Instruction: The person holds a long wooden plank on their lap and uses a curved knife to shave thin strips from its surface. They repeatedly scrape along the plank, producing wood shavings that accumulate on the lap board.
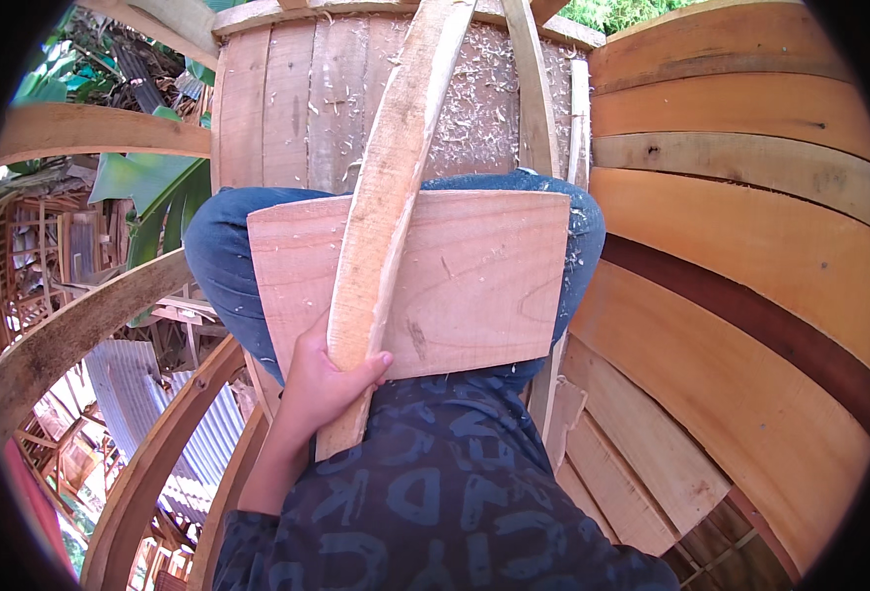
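Observation:
My left hand is closed round the near end of a long wooden strip, its thumb on top and most fingers hidden underneath. The strip slants away from me, slightly to the right, and runs out past the top of the picture. It crosses a broad flat wooden board that lies over my lap and thighs. Pale shavings cling to my jeans beside the board. My right hand does not show.
Ahead of my knees is a plank floor strewn with wood shavings. Another narrow strip lies there. A plank wall rises on the right. Curved wooden rails border the left, with corrugated sheets and leaves beyond.

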